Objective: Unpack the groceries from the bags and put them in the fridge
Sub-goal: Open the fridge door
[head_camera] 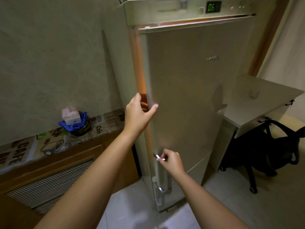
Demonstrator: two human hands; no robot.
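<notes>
Head view: Bosch fridge (189, 96) straight ahead, upper door (181, 83) cracked open at its left edge, display (212, 7) reads 06. Left hand (137, 113) grips that door edge, fingers wrapped behind it. Right hand (171, 161) fingers curled on the door handle (157, 157). Grocery bags out of frame.

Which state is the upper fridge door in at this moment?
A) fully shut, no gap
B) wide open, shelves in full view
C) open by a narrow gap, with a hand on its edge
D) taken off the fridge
C: a thin strip of warm light shows along the left edge of the upper fridge door, and the left hand grips that edge, while the right hand holds the door handle.
</notes>
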